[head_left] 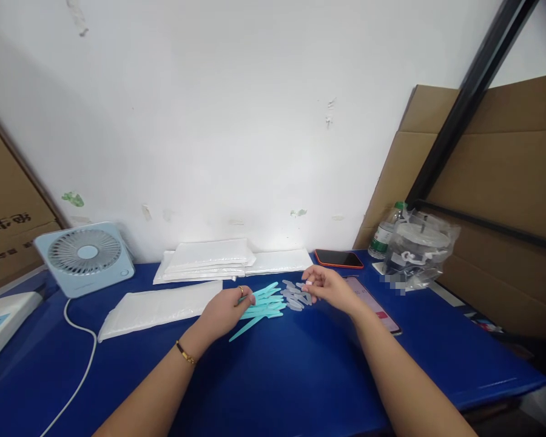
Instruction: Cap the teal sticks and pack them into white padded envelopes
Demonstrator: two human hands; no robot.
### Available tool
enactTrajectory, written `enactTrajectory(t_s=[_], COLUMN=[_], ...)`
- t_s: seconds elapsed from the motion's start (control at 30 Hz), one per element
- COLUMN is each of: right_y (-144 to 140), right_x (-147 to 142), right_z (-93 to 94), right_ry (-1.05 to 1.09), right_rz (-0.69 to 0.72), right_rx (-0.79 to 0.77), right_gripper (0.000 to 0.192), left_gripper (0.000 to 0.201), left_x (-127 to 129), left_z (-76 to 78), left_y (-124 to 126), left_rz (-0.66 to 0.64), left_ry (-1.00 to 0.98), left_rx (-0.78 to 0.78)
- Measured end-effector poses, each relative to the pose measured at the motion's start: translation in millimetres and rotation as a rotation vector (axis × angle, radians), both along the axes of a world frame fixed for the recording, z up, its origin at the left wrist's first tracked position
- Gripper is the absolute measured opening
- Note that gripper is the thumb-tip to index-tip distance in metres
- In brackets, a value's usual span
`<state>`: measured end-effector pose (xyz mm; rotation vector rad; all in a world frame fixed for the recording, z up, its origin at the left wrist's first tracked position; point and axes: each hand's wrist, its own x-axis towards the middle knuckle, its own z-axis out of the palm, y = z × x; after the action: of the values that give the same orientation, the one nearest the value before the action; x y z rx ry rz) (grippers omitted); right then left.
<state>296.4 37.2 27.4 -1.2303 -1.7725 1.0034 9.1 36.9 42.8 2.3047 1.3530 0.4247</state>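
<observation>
Blue table (300,388), mid-bench — teal sticks and clear caps between your hands.

Your left hand (225,312) rests on the teal sticks (261,306), fingers curled over their near ends; they look light, stiff, slippery — take them mid-shaft. Clear caps (295,297) lie just beside. Your right hand (330,285) pinches something small and pale.

Near edge: bare blue table (273,388), passage unobstructed.
Left: fan (84,257) and cable (79,358) block approach.
Rear: white pouches (209,260) against wall.
Right: phone (339,259), bottle (386,232), bagged item (418,252) crowd corner.
</observation>
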Motion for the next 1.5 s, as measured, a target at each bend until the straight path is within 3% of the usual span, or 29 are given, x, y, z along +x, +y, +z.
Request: enactTrajectory(t_s=[0.1,0.2,0.47,0.67,1.17,1.3,1.43,1.5], right_y=[4.0,3.3,4.0,2.1,-8.8,-6.1,5.6,11.2], right_x=[-6.0,-16.9,-26.1,-37.0,-62.1,-47.4,-12.1,-0.3], right_z=[-5.4,-11.1,-15.8,-17.7,-17.2,-12.2,-4.7,-5.2], right_ry=[0.106,0.157,0.429,0.517,0.451,0.298,0.426,0.512], right_rz=[0.003,0.018,-0.114,-0.073,0.129,0.188,-0.044,-0.153], right_rx=[0.010,-0.014,-0.124,-0.125,-0.168,-0.112,0.062,0.110], right_gripper=[0.033,0.034,0.035,0.035,0.036,0.030,0.028,0.027], left_gripper=[0.048,0.040,0.030,0.031,0.035,0.040,0.085,0.074], left_x=[-3.0,-2.0,-5.6,-2.2,5.9,5.9,3.1,2.4], left_z=[-2.2,-7.0,-9.7,-12.7,-16.6,-23.6,-37.4,-41.3], left_y=[4.7,4.8,5.9,5.6,3.3,2.7,7.9,10.1], left_rz=[-0.005,-0.018,-0.016,-0.052,-0.147,-0.138,-0.058,-0.089], left_ry=[-0.143,-0.187,-0.107,-0.114,-0.226,-0.154,-0.021,0.023], left_rx=[-0.067,-0.045,0.077,0.059,-0.025,0.075,0.190,0.163])
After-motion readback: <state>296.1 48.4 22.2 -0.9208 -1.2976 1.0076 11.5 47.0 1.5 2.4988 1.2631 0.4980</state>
